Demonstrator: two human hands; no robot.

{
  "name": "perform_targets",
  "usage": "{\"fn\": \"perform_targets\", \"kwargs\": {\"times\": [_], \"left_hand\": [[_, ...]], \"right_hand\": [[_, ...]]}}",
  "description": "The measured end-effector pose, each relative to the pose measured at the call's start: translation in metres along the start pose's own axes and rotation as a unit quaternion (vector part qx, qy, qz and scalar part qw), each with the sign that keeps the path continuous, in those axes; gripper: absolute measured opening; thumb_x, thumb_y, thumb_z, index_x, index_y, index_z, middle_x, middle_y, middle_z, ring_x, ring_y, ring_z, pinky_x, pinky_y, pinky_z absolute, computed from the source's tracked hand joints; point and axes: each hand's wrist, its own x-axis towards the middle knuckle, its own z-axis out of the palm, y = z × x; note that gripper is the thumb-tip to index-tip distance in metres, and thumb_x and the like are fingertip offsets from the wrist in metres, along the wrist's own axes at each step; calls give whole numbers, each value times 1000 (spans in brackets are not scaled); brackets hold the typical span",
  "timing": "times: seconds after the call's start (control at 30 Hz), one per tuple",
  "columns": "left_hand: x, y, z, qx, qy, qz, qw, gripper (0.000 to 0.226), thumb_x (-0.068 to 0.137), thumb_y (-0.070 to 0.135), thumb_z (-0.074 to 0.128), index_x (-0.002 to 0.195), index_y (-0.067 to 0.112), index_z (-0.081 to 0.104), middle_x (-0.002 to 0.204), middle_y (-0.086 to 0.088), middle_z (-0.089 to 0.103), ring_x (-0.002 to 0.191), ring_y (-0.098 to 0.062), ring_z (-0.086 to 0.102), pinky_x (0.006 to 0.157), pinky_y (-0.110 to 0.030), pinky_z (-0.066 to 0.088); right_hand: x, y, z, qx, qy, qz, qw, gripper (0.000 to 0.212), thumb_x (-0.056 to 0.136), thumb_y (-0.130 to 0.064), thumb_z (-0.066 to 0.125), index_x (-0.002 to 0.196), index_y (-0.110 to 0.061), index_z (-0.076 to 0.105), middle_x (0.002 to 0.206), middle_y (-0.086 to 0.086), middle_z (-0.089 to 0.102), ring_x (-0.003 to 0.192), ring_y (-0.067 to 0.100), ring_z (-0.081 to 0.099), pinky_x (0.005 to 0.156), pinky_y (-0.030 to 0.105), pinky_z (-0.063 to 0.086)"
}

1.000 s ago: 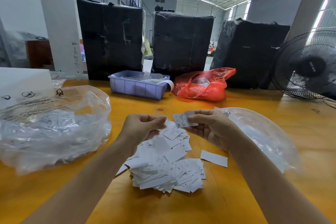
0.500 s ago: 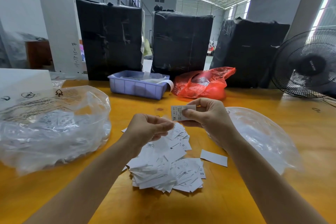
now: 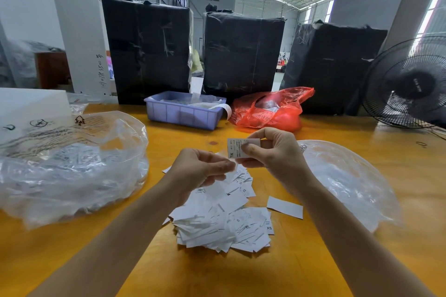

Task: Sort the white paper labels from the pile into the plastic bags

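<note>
Hands above pile point(image 3: 222, 219): right point(image 3: 272, 152) pinching XL label point(image 3: 237, 148), left point(image 3: 200, 171) curled.

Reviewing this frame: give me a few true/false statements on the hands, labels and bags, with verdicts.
1. The right hand pinches a label marked XL. True.
2. The label pile sits inside the blue bin. False: it lies on the yellow table.
3. Clear plastic bags lie on both sides of the pile. True.
4. The red bag is in the left hand. False: it rests on the table beside the bin.
</note>
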Motion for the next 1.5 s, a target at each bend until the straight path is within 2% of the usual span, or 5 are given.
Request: {"fn": "perform_targets", "kwargs": {"times": [0.53, 0.77, 1.13, 1.37, 1.5], "left_hand": [[5, -2, -3, -24, 42, 6, 999, 13, 64, 17, 82, 72, 13, 73, 63, 3, 71, 49, 0, 60, 46, -11, 46], [2, -1, -2, -39, 29, -4, 999, 30, 57, 23, 80, 82, 8, 73, 73, -3, 75, 53, -4, 64, 47, -12, 47], [2, -4, 1, -61, 41, -2, 997, 23, 68, 5, 79, 89, 1, 71, 73, -10, 74, 57, -14, 70, 49, -14, 50], [0, -6, 4, -58, 15, 12, 998, 26, 67, 14, 79, 90, 5, 73, 80, -10, 75, 69, -19, 73, 57, -18, 55], [1, -5, 6, -136, 38, 0, 990, 15, 72, 9, 74, 86, 3, 72, 77, -14, 74, 64, -18, 72, 53, -17, 53]], "right_hand": [[-1, -3, 0, -11, -23, 16, 1000, 9, 83, 1, 67, 88, 0, 59, 87, 16, 69, 67, 27, 72, 56, 25, 57], [-2, -2, -1, 10, -23, 44, 999, 12, 83, 3, 67, 92, 5, 59, 87, 19, 69, 69, 31, 72, 58, 28, 59], [-3, -3, -2, -24, -83, 104, 991, 10, 78, 6, 69, 83, 1, 62, 68, 14, 69, 54, 21, 69, 49, 23, 55], [-4, 0, 3, -25, -60, 68, 996, 16, 81, 0, 69, 89, 10, 61, 70, 18, 66, 53, 22, 68, 48, 24, 54], [-1, 0, -2, -41, -33, 59, 997, 17, 83, -1, 67, 92, 11, 59, 73, 17, 67, 53, 21, 68, 49, 26, 56]]}}
